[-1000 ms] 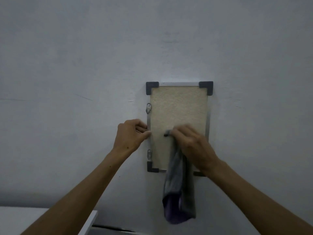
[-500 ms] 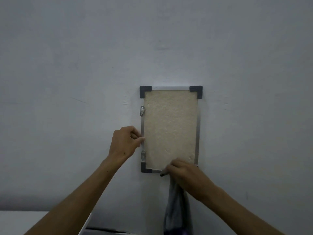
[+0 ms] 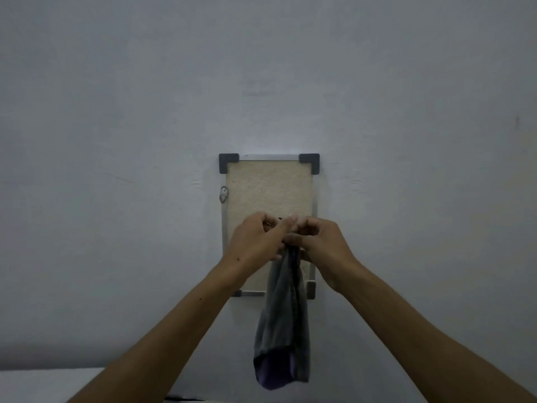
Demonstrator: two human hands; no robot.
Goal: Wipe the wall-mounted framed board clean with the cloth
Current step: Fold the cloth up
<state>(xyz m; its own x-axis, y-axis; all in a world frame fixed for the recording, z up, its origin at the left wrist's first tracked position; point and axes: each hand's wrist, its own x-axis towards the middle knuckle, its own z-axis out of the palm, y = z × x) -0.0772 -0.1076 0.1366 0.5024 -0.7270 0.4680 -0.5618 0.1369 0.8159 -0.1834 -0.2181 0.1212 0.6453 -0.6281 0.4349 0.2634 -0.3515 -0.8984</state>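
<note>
A small upright board (image 3: 268, 187) with a beige face, a thin metal frame and dark corner caps hangs on the pale wall. Both hands meet in front of its lower half. My left hand (image 3: 255, 242) and my right hand (image 3: 322, 242) both hold the top of a grey cloth (image 3: 283, 324) with curled fingers. The cloth hangs straight down past the board's bottom edge and ends in a purple fold. My hands and the cloth hide much of the board's lower part.
A metal mounting clip (image 3: 223, 194) sits on the frame's left edge. A white surface (image 3: 43, 385) shows at the bottom left corner, below the wall.
My left hand has let go of the frame's left edge and moved right to join my right hand on the cloth. My right hand has risen from the board's bottom edge.
</note>
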